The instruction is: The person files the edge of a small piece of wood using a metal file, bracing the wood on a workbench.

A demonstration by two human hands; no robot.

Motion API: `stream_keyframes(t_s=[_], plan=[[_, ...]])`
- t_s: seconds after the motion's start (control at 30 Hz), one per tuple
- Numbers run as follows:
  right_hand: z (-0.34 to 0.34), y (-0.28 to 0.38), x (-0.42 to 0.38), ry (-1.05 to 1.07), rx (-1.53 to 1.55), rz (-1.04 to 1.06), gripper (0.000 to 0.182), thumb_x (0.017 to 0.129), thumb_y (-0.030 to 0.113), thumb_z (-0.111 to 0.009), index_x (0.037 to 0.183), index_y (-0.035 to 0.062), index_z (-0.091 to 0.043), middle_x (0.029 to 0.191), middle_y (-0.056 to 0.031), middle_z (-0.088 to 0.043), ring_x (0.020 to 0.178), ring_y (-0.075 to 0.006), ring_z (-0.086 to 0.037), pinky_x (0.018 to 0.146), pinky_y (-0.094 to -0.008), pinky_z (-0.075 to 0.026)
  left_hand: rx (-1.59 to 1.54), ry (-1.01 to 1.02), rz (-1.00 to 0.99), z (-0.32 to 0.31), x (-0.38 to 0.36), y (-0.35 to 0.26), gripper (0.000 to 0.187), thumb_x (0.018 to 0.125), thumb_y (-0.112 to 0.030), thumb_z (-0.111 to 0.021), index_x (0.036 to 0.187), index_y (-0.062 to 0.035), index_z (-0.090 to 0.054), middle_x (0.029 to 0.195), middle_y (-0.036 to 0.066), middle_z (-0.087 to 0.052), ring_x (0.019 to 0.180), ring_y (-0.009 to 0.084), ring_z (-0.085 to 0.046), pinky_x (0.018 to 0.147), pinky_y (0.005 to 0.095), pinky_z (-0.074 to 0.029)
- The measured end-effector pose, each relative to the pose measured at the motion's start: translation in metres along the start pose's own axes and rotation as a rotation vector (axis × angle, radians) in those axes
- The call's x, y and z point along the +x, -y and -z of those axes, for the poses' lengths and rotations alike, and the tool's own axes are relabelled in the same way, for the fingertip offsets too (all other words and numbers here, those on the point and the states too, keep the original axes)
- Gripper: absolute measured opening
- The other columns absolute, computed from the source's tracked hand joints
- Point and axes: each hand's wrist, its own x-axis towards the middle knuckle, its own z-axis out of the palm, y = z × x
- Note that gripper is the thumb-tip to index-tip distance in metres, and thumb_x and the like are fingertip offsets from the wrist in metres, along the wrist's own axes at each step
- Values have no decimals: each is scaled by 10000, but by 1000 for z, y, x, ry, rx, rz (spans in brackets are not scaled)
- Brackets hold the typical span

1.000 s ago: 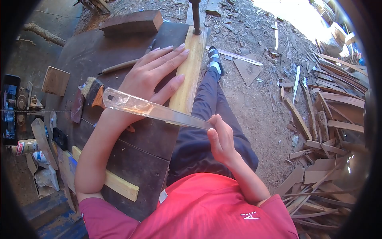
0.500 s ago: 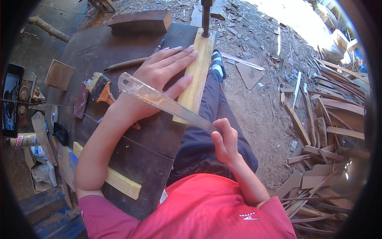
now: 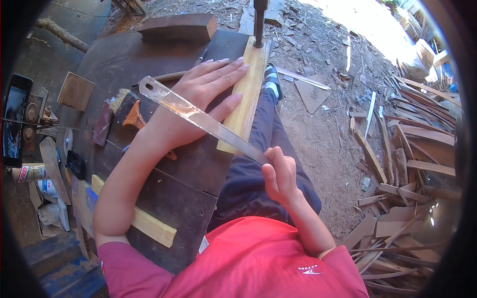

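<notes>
My left hand (image 3: 206, 92) lies flat with its fingers stretched out, fingertips and thumb on a pale wooden board (image 3: 247, 102) along the bench edge. My right hand (image 3: 280, 176) is closed around the near end of a metal ruler (image 3: 203, 121), a long flat shiny strip with a hole in its rounded far end. The ruler slants up to the left and overlaps my left wrist in this view. At the board's far end a dark metal rod (image 3: 258, 25) stands against its top. A brush (image 3: 126, 109) with a wooden handle lies beside my left forearm, which partly hides it.
The dark bench (image 3: 184, 198) carries a thick wood block (image 3: 176, 27), a small square block (image 3: 76, 91) and a yellowish strip (image 3: 154, 228). A phone (image 3: 16, 119) stands at the left. Wood scraps (image 3: 412, 144) are heaped on the ground at the right.
The ruler's far end has swung slightly to the left and up. My left hand stays flat on the board.
</notes>
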Motion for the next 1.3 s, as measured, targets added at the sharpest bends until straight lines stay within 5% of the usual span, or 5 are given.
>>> stream_keyframes(t_s=[1.3], plan=[[-9,19,20,-33,78,82,386,1063,356,-554,909,2,-556,687,-140,-517,542,-336,-557,521,-401,-426,-3,23,0,2,1,0,502,1043,-280,-585,1508,-92,-558,1540,115,-557,1453,294,-488,1249,453,-312]])
